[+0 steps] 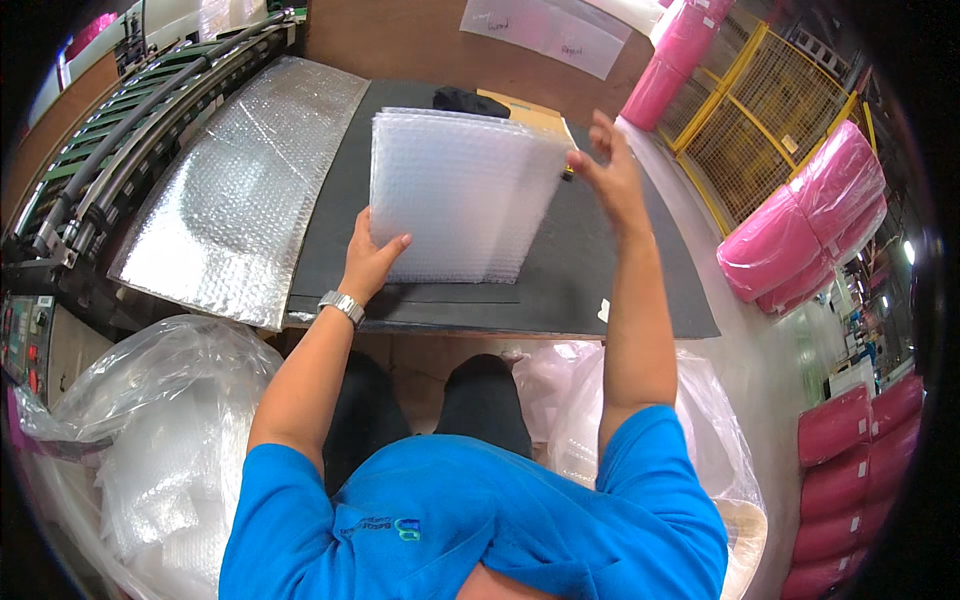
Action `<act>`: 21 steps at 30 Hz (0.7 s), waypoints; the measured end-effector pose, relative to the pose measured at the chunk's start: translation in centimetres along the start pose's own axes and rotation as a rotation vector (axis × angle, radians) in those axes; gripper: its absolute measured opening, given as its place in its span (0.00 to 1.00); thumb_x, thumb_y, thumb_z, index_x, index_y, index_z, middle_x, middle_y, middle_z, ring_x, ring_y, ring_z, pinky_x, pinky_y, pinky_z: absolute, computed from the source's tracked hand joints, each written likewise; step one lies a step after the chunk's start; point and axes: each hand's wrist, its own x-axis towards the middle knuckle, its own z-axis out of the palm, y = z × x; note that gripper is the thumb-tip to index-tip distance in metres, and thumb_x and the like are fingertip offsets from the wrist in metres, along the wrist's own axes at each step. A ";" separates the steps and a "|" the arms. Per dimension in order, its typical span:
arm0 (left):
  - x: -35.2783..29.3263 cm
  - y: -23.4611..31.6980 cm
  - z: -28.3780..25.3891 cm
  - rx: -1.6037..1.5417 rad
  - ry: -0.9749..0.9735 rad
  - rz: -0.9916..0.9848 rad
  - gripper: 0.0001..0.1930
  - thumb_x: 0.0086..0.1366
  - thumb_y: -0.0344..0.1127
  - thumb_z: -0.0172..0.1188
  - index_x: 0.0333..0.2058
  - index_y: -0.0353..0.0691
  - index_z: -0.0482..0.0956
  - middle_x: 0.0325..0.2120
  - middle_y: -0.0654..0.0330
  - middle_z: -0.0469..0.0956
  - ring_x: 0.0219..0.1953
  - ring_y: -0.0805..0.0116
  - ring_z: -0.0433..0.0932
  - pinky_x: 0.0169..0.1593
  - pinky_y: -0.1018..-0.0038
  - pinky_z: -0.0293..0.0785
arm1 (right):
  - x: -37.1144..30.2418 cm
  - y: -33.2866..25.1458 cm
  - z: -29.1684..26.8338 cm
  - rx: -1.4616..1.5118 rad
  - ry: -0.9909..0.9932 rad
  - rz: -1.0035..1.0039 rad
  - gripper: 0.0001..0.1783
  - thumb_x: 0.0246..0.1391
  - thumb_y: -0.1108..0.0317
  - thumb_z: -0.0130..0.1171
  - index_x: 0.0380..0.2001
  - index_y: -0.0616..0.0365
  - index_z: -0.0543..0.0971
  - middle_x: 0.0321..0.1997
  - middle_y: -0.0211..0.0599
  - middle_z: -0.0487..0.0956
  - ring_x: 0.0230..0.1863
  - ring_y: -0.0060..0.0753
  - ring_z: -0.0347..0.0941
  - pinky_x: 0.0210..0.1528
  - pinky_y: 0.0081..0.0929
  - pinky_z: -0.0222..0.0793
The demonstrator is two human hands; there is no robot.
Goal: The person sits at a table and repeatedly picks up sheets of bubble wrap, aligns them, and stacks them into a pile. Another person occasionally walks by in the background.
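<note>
My left hand [374,256] grips a stack of clear bubble wrap sheets [465,190] by its lower left edge, the thumb lying across the front. The stack stands tilted up over the dark table mat [600,280], its layered edges showing along the top. At the stack's upper right corner, my right hand [612,175] is raised with fingers apart and the thumb close to the edge; whether it touches the corner I cannot tell. Behind the stack lie a black cloth-like item [470,101] and a piece of brown cardboard [530,112], both partly hidden.
A silvery bubble sheet [240,180] covers the table's left side, beside a roller conveyor [130,130]. Clear plastic bags [170,430] bulge below the table at left, pinkish ones [570,400] at right. Pink wrapped rolls [805,220] and a yellow mesh fence [765,120] stand rightward.
</note>
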 end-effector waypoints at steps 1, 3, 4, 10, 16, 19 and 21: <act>-0.4 0.0 0.3 -0.041 -0.003 -0.001 0.32 0.47 0.41 0.64 0.47 0.34 0.60 0.37 0.53 0.72 0.39 0.65 0.72 0.43 0.71 0.67 | -0.9 3.0 0.1 0.217 0.008 0.149 0.46 0.35 0.52 0.65 0.56 0.55 0.55 0.56 0.48 0.58 0.57 0.40 0.55 0.56 0.32 0.53; -1.1 -0.2 0.2 -0.059 -0.014 -0.084 0.30 0.48 0.41 0.64 0.46 0.35 0.61 0.37 0.54 0.72 0.40 0.67 0.71 0.44 0.72 0.67 | -3.8 6.9 2.4 0.389 -0.049 0.311 0.48 0.38 0.53 0.64 0.59 0.54 0.50 0.58 0.50 0.54 0.59 0.41 0.52 0.57 0.31 0.51; -1.2 -0.2 0.2 -0.067 -0.019 -0.121 0.29 0.48 0.41 0.64 0.46 0.35 0.61 0.38 0.54 0.72 0.40 0.68 0.70 0.44 0.72 0.66 | -5.4 7.6 3.8 0.430 -0.062 0.362 0.50 0.37 0.52 0.64 0.59 0.56 0.48 0.60 0.53 0.51 0.61 0.44 0.48 0.58 0.34 0.48; -2.8 0.2 1.2 -0.132 -0.028 -0.083 0.27 0.48 0.40 0.64 0.43 0.35 0.63 0.38 0.56 0.71 0.41 0.69 0.69 0.45 0.74 0.65 | -11.6 11.7 10.5 0.416 -0.078 0.341 0.47 0.38 0.57 0.65 0.57 0.62 0.50 0.59 0.52 0.52 0.59 0.45 0.52 0.59 0.34 0.45; -3.0 0.2 0.8 -0.213 -0.029 -0.098 0.25 0.50 0.39 0.63 0.43 0.35 0.63 0.39 0.56 0.70 0.41 0.69 0.68 0.44 0.73 0.65 | -12.2 9.1 10.6 0.597 0.107 0.433 0.35 0.44 0.64 0.60 0.54 0.62 0.57 0.54 0.44 0.61 0.54 0.34 0.59 0.56 0.29 0.52; -3.8 -0.2 0.7 -0.108 -0.035 -0.035 0.24 0.50 0.37 0.63 0.43 0.35 0.63 0.39 0.57 0.70 0.41 0.70 0.69 0.44 0.74 0.65 | -10.9 9.0 8.0 0.625 0.254 0.449 0.31 0.47 0.67 0.57 0.53 0.61 0.59 0.52 0.43 0.63 0.54 0.31 0.59 0.55 0.26 0.53; -4.7 -0.3 0.5 0.006 -0.042 0.012 0.24 0.50 0.36 0.63 0.43 0.35 0.64 0.39 0.58 0.70 0.41 0.71 0.68 0.44 0.74 0.65 | -9.1 7.0 5.4 0.580 0.272 0.270 0.29 0.48 0.66 0.56 0.52 0.61 0.60 0.52 0.40 0.63 0.53 0.30 0.59 0.54 0.25 0.54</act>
